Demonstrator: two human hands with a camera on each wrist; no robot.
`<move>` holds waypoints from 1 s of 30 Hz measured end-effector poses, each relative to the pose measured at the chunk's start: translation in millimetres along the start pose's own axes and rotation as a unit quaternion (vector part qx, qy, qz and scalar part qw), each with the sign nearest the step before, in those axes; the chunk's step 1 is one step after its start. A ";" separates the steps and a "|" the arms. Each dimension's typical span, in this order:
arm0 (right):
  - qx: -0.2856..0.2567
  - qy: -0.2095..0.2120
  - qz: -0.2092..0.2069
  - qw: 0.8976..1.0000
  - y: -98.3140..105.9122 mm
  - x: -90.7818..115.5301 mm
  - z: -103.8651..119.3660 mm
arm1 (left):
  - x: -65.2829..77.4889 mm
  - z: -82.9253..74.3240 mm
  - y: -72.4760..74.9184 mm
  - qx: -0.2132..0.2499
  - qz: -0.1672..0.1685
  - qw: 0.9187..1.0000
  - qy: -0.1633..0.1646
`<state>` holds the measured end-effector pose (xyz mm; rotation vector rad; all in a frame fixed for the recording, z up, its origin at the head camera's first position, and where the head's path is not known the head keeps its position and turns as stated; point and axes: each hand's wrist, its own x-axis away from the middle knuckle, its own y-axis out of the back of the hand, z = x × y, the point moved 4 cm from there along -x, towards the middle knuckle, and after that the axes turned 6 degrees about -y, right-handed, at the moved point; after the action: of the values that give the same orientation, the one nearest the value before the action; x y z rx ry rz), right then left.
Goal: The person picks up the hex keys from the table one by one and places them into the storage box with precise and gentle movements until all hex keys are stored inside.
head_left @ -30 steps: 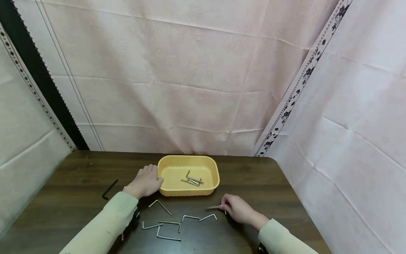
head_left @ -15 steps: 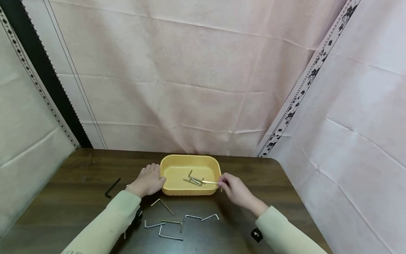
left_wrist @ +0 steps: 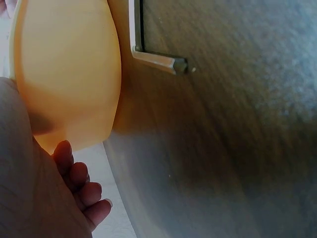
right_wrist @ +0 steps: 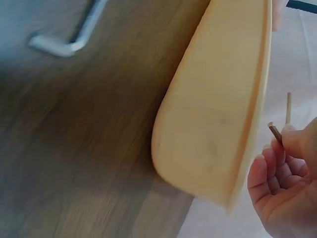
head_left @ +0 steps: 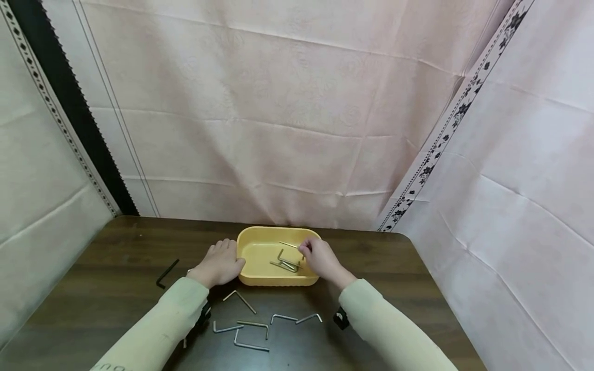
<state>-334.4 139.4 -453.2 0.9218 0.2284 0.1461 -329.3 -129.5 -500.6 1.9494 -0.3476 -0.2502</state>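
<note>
A yellow plastic tray (head_left: 278, 282) stands near the table's back edge, with several brass-coloured hex keys (head_left: 286, 265) lying in its right half. My left hand (head_left: 217, 264) holds the tray's left end, thumb over the rim; the left wrist view shows its fingers (left_wrist: 79, 174) bent beyond the wall. Over the tray's right part, my right hand (head_left: 324, 262) pinches another brass hex key (head_left: 289, 244), its long arm pointing left. Both ends of that hex key (right_wrist: 289, 106) stick out from thumb and fingers in the right wrist view, above the rim.
Several silver and brass hex keys (head_left: 252, 324) lie on the dark wooden table (head_left: 394, 288) in front of the tray. To the left is a black hex key (head_left: 167, 273). Pale cloth (head_left: 278, 129) hangs behind the table and at its sides.
My right hand has lifted the brass hex key off the table and carried it up and left over the tray. The left hand has stayed at the tray's left end.
</note>
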 end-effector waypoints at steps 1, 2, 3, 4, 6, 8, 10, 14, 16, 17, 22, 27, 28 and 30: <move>-0.001 -0.007 0.007 1.000 -3.9 -3.5 0.3 | 0.0 0.0 -0.4 0.000 0.000 1.000 0.001; -0.005 -0.015 0.015 1.000 -7.6 -6.8 0.3 | 0.2 -0.4 -0.5 0.000 -0.001 1.000 0.000; -0.006 -0.017 0.021 1.000 -11.7 -10.0 0.3 | 0.4 -0.6 -0.8 0.001 -0.001 1.000 0.000; -0.005 -0.022 0.027 0.999 -15.4 -13.0 0.4 | 1.0 -0.9 -0.8 0.000 -0.002 1.000 0.000; -0.001 -0.034 0.043 0.999 -22.1 -18.1 0.5 | 1.7 -1.4 -0.6 0.004 -0.003 1.000 -0.002; -0.002 -0.051 0.059 0.997 -27.6 -21.6 0.4 | 2.0 -2.1 -0.2 0.006 -0.005 1.000 -0.005; 0.006 -0.068 0.073 0.995 -31.8 -23.9 -0.4 | 2.5 -2.5 0.1 0.005 -0.008 1.000 -0.007; 0.018 -0.087 0.095 0.992 -39.7 -26.6 -4.2 | 2.3 -2.7 0.6 0.005 -0.010 1.000 -0.011; 0.025 -0.087 0.101 0.991 -42.8 -27.7 -6.2 | 1.9 -2.4 0.3 0.003 -0.009 1.000 -0.012; 0.026 -0.086 0.103 0.991 -44.0 -28.2 -6.9 | 1.6 -2.1 -0.1 0.002 -0.009 1.000 -0.013; 0.026 -0.088 0.114 0.989 -47.5 -28.9 -8.7 | -0.1 0.0 -2.6 -0.001 -0.012 1.000 -0.015; 0.039 -0.089 0.121 0.988 -49.1 -29.1 -9.4 | -1.3 1.4 -3.2 -0.003 -0.014 1.000 -0.006; 0.041 -0.088 0.122 0.988 -50.1 -29.3 -10.0 | -1.4 1.5 -3.4 -0.003 -0.014 1.000 -0.005; 0.046 -0.084 0.122 0.988 -52.4 -30.1 -11.1 | -1.3 1.9 -4.1 -0.002 -0.013 1.000 -0.004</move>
<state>-364.9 110.0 -497.6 1.0466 -0.0354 0.2853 -330.6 -129.2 -505.1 1.9498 -0.3278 -0.2754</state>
